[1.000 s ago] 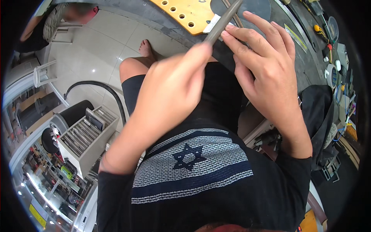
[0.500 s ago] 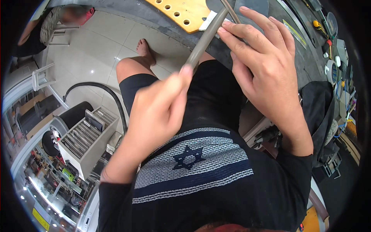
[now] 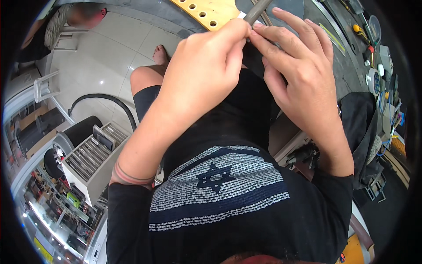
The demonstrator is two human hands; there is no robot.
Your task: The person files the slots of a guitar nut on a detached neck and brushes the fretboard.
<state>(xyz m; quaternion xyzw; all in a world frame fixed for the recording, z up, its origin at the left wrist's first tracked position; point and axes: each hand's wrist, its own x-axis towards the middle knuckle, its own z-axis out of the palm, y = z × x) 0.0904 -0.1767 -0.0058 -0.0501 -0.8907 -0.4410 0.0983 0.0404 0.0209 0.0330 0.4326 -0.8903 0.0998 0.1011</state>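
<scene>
A yellow guitar headstock [image 3: 206, 12] with a row of round holes lies at the top, over the bench edge. Just right of it, a grey-brown rod-like file [image 3: 258, 9] slants up to the right across the neck, with a small white piece [image 3: 241, 15] beneath it. My left hand [image 3: 206, 66] is closed round the near end of the file. My right hand [image 3: 299, 57] has its fingers stretched out and spread. Its index and middle fingertips rest beside the file and nearly meet my left fingers; what lies under them is hidden.
On the grey bench [image 3: 303, 9] to the right lie a metal ruler [image 3: 323, 11], a yellow-handled tool [image 3: 359, 30] and a round dial gauge [image 3: 374, 81]. Black cloth [image 3: 360, 132] hangs nearby. At left stand a rack [image 3: 94, 152] of flat pieces and a black hose [image 3: 118, 103]. A person sits far left.
My left hand has pushed forward and to the right with the file, so the file reaches farther across the neck. My right hand has stayed nearly still.
</scene>
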